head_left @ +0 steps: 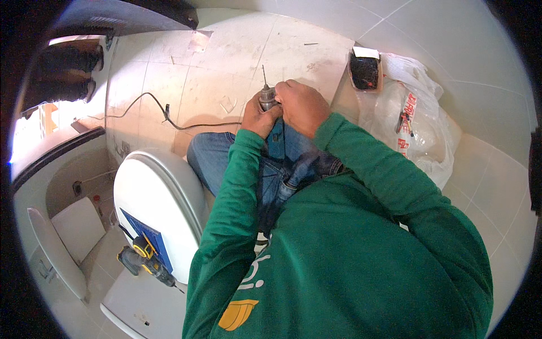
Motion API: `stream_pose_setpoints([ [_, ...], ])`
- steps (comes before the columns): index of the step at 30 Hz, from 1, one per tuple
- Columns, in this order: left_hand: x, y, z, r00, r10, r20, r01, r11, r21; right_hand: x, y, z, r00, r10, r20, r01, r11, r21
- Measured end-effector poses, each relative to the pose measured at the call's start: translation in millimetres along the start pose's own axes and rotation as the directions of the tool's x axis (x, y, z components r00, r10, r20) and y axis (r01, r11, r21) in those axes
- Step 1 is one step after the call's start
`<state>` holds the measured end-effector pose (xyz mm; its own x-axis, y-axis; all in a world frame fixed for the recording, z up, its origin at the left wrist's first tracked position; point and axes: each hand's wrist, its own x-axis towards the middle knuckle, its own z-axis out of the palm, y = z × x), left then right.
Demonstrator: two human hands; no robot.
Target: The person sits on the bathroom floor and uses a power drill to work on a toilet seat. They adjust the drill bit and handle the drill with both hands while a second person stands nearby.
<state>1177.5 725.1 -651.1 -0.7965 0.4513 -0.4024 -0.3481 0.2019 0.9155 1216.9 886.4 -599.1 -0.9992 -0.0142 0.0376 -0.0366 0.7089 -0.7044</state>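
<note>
Both my hands hold a power drill (pixel 275 135) over my knees. Its blue body shows between my wrists. My left hand (pixel 258 116) wraps the drill just below the metal chuck (pixel 266 97). My right hand (pixel 302 106) closes over the chuck's right side. A thin drill bit (pixel 263 75) sticks up out of the chuck toward the tiled wall. A black cord (pixel 169 116) runs left from the drill across the tiles. My green sleeves fill the lower picture.
A white toilet lid (pixel 164 198) lies at my left knee, with a blue card (pixel 148 237) and a yellow-and-black cordless drill (pixel 144 261) on it. A clear plastic bag (pixel 418 124) and a small black box (pixel 365 70) sit at right. A dark doorway lies far left.
</note>
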Motion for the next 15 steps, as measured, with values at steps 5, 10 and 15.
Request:
stream_pose_setpoints([
  [5,-0.4,2.9,5.7,0.988,0.081,-0.13,-0.073,0.995,0.065,9.7,22.6,9.1,0.998,-0.058,-0.018,0.06,0.986,0.158],
  [10,9.5,4.1,9.6,0.987,-0.058,-0.153,0.081,0.985,0.15,18.7,31.1,5.0,0.996,-0.021,0.092,0.007,0.988,0.155],
  [15,14.2,-4.2,19.1,0.963,-0.002,-0.269,0.075,0.963,0.261,17.7,31.9,-1.2,0.984,0.006,0.177,0.016,0.992,-0.127],
])
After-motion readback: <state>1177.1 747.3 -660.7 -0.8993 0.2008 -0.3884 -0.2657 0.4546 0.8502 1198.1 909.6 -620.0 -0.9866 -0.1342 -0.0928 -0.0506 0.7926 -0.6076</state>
